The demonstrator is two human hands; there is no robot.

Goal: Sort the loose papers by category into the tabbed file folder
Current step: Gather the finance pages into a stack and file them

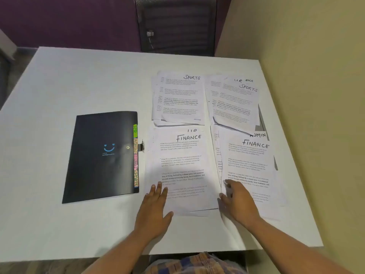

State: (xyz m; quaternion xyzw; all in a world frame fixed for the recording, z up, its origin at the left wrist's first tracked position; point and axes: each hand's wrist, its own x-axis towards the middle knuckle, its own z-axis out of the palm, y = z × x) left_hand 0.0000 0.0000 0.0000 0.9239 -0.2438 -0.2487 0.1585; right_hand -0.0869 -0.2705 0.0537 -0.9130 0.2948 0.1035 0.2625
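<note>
- Your left hand lies flat, fingers straight and spread, on the near corner of the left FINANCE stack. It grips nothing.
- Your right hand rests on the inner edge of the right FINANCE stack. The fingers look straight, but the view does not show whether the thumb is tucked under the edge.
- The tabbed folder lies closed just outboard of your left hand, with its tabs facing the papers.
- Risk: the stacks are mixed. An HR heading peeks out beyond your left fingertips and ADMIN beyond your right. If you lift a whole stack, you probably file several categories under one tab.
- Risk: the sheets are loose and fanned. Sliding one with a flat palm likely drags several and pushes them into the stack just beside it.
- Risk: well beyond your fingertips lie the left SPORTS stack and the right SPORTS stack. The right one sits near the edge of the table and could slip off if nudged.
- Risk: opening the shut folder one-handed may skid it.
</note>
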